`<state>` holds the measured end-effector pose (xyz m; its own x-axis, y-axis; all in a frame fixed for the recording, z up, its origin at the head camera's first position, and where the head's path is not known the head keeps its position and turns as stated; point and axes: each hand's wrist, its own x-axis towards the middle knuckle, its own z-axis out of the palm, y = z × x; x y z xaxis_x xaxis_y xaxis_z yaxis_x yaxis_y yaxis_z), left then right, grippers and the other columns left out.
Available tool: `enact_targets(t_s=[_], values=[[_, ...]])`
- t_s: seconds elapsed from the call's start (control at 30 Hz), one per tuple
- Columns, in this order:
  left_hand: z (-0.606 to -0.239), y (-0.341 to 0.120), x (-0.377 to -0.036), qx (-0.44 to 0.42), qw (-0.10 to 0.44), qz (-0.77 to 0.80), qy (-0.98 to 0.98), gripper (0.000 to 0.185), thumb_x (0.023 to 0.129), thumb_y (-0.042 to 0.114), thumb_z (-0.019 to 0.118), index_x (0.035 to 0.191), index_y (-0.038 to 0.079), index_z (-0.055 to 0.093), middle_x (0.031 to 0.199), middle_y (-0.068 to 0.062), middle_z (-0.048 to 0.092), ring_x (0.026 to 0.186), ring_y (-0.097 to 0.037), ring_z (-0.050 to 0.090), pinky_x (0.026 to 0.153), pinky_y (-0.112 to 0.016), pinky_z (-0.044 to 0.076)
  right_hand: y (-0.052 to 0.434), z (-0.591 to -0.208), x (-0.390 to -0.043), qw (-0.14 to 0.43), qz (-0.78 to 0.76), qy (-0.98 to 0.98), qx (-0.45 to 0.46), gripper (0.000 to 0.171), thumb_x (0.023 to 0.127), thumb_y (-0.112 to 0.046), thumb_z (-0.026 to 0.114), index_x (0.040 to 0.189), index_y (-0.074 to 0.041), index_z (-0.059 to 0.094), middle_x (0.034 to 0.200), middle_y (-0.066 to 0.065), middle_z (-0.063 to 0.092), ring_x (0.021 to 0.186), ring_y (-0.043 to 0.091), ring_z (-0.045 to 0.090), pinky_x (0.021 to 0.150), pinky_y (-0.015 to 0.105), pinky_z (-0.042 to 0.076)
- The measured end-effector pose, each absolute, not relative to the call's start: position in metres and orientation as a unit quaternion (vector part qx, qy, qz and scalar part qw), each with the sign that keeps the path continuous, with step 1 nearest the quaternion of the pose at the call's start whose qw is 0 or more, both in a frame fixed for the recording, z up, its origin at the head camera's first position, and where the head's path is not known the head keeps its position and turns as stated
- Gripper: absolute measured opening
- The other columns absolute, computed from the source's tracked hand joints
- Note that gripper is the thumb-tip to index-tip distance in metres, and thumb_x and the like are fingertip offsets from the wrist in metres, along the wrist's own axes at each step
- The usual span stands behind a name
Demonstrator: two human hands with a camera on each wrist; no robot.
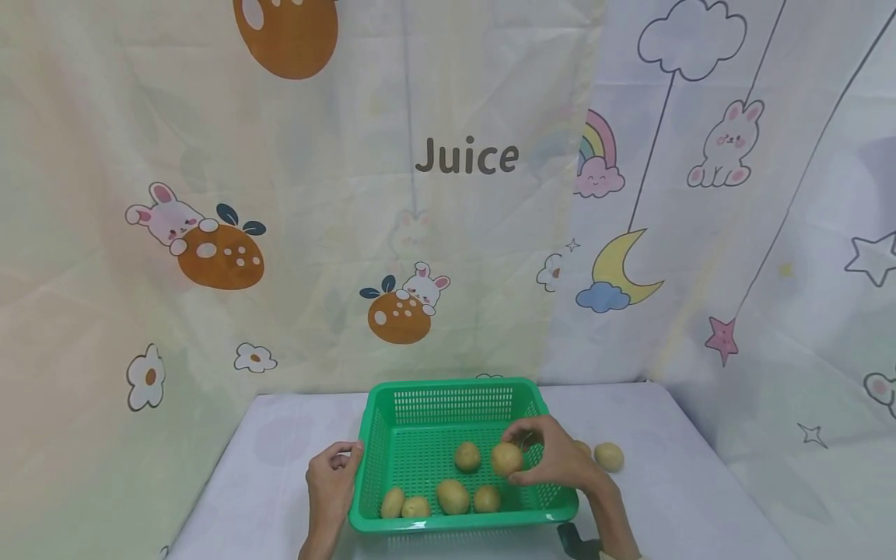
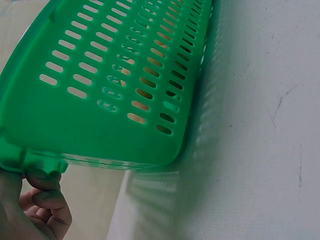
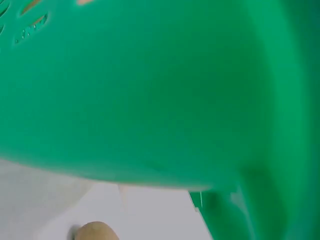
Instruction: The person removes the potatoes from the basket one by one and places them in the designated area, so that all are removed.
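Note:
A green plastic basket [image 1: 455, 523] with slotted walls stands on the table, and several potatoes [image 1: 453, 496] lie in it. My left hand [image 1: 330, 482] grips the basket's left rim with thumb and curled fingers; the left wrist view shows the same hand [image 2: 37, 207] at the rim's corner. Over the basket's right side my right hand [image 1: 553, 455] pinches a potato [image 1: 507, 460] between thumb and fingers. In the right wrist view the basket's wall [image 3: 140, 95] fills most of the picture, and the right hand itself is hidden there.
On the table right of the basket lies a loose potato [image 1: 609, 456], with another [image 1: 582, 448] partly hidden behind the right hand. The white-covered table [image 1: 665, 482] ends at a printed curtain [image 1: 469, 257] behind. A dark strap [image 1: 578, 542] shows by the right wrist.

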<state>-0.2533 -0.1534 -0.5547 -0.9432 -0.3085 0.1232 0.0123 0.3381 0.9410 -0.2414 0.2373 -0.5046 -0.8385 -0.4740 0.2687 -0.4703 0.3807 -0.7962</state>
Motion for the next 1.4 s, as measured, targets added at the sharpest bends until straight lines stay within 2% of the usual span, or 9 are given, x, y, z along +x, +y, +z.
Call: enact_targets(t_s=[0.57, 0.73, 1.4], values=[[-0.557, -0.153, -0.252, 0.094, 0.133, -0.567, -0.808, 0.030, 0.108, 0.020, 0.069, 0.112, -0.008, 0.077, 0.064, -0.005, 0.072, 0.049, -0.016, 0.064, 0.049, -0.023, 0.053, 0.251, -0.500, -0.231, -0.007, -0.497, 0.818, -0.290, 0.034, 0.079, -0.013, 0.094, 0.110, -0.014, 0.080, 0.104, 0.007, 0.082, 0.094, 0.017, 0.074, 0.083, 0.036, 0.062], [-0.558, -0.153, -0.253, 0.095, 0.135, -0.566, -0.808, 0.029, 0.108, 0.020, 0.069, 0.112, -0.007, 0.078, 0.063, -0.005, 0.072, 0.049, -0.016, 0.063, 0.049, -0.023, 0.052, 0.255, -0.501, -0.231, -0.002, -0.498, 0.822, -0.275, 0.035, 0.079, -0.014, 0.095, 0.111, -0.017, 0.080, 0.106, 0.004, 0.082, 0.096, 0.015, 0.075, 0.086, 0.035, 0.062], [-0.557, -0.154, -0.254, 0.087, 0.141, -0.567, -0.807, 0.030, 0.107, 0.021, 0.071, 0.112, -0.007, 0.078, 0.064, -0.005, 0.072, 0.050, -0.013, 0.062, 0.049, -0.023, 0.052, 0.276, -0.498, -0.227, -0.021, -0.511, 0.816, -0.269, 0.037, 0.081, -0.010, 0.093, 0.115, -0.011, 0.079, 0.105, 0.009, 0.082, 0.091, 0.019, 0.075, 0.083, 0.035, 0.062]])
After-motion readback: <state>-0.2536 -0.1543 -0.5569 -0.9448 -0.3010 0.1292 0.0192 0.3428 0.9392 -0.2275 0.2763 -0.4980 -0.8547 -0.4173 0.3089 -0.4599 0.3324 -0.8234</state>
